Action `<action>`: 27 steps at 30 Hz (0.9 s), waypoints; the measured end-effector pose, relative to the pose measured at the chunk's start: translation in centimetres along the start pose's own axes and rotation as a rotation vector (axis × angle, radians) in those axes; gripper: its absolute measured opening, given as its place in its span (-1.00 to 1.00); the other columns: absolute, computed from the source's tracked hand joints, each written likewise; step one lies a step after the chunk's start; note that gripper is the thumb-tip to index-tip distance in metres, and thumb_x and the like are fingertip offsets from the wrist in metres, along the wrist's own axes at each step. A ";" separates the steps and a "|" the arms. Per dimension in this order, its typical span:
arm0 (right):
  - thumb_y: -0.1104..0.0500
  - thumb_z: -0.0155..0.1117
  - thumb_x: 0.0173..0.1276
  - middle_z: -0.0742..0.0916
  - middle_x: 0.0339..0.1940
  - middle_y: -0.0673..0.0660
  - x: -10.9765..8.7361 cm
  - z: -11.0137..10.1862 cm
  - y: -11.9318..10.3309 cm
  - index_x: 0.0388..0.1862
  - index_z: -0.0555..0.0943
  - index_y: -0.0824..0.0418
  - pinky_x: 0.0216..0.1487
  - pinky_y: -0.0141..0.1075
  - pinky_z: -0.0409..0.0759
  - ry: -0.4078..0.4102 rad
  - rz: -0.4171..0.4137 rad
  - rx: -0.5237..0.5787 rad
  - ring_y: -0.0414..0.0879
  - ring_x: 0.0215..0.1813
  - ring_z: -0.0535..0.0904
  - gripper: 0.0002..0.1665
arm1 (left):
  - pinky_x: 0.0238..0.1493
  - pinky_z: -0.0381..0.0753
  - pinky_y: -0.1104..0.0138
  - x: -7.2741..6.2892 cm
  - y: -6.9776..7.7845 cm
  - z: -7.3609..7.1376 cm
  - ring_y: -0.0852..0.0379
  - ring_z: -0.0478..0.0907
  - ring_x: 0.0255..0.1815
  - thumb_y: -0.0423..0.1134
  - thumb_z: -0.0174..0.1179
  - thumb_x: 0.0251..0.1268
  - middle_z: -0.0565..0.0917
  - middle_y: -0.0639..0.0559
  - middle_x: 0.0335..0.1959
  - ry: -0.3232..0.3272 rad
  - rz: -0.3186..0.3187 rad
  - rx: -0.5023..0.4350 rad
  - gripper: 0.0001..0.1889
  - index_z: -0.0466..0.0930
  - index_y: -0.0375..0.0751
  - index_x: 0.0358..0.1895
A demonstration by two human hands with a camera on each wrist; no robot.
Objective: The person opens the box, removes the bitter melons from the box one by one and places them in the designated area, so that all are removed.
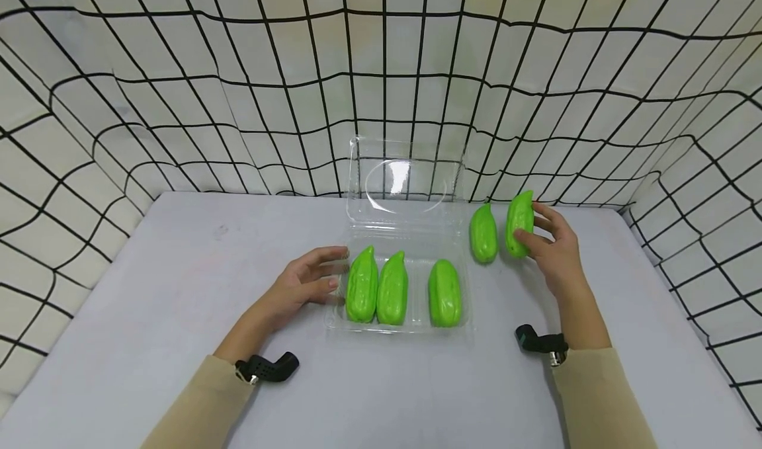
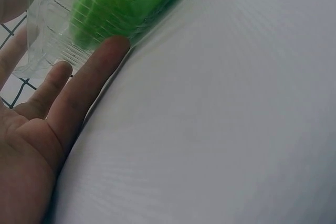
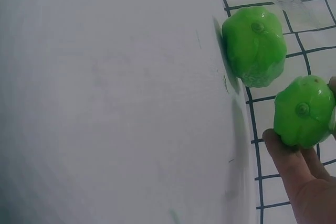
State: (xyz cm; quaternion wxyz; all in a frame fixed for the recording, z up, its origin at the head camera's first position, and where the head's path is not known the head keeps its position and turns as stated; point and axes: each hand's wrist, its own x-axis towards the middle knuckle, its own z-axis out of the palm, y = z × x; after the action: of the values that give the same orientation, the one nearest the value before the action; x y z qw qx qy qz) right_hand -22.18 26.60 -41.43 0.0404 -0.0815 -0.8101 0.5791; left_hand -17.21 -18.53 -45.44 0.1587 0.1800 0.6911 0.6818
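My right hand [image 1: 556, 247] pinches a glossy green gourd [image 1: 519, 224] between thumb and fingers. In the right wrist view the held gourd [image 3: 303, 109] shows its blunt end. Another gourd [image 1: 483, 234] lies on the table just left of it. A clear plastic clamshell box [image 1: 411, 330] stands with its lid [image 1: 411, 178] raised at the back. Inside are two gourds side by side on the left [image 1: 362, 285] [image 1: 392, 289] and one gourd [image 1: 445, 293] on the right, with a gap between. My left hand [image 1: 303, 282] touches the box's left side, fingers mostly straight.
A white table [image 1: 208, 250] carries everything. Black wire grid [image 1: 383, 72] rises behind and at both sides of it. Each wrist wears a black strap device [image 1: 268, 367].
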 end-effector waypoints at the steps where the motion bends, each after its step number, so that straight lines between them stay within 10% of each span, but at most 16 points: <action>1: 0.04 0.34 0.40 0.36 0.49 0.22 0.0 0.0 0.0 0.57 0.19 -0.19 -0.02 -0.53 0.65 -0.002 0.005 -0.010 0.03 0.31 0.46 -0.16 | 0.02 0.73 0.00 0.0 0.0 0.0 -0.35 0.22 0.48 -0.32 0.18 0.38 0.24 -0.25 0.50 -0.001 0.002 0.000 -0.38 0.25 -0.24 0.47; 12: 0.09 0.33 0.40 0.41 0.45 0.30 -0.1 -0.3 0.2 0.55 0.26 0.03 0.29 0.08 0.56 -0.015 -0.001 -0.180 0.23 0.36 0.43 -0.21 | 0.02 0.73 0.01 0.0 -0.1 0.0 -0.33 0.23 0.48 -0.33 0.17 0.39 0.24 -0.23 0.50 -0.001 -0.002 -0.003 -0.39 0.24 -0.24 0.48; 27: 0.04 0.18 0.48 0.46 0.39 0.46 -0.6 -0.6 -0.3 0.57 0.18 0.16 0.21 0.28 0.53 -0.103 0.015 -0.459 0.41 0.39 0.36 -0.23 | 0.02 0.73 0.04 -0.1 0.0 -0.1 -0.31 0.24 0.48 -0.33 0.16 0.40 0.25 -0.21 0.50 0.000 -0.007 -0.002 -0.39 0.25 -0.21 0.48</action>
State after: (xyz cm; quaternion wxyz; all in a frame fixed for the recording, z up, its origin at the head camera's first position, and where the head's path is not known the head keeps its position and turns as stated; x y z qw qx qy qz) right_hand -21.55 26.98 -40.90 -0.0249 -0.0648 -0.9210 0.3833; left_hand -17.21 -18.69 -45.47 0.1609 0.1775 0.6912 0.6818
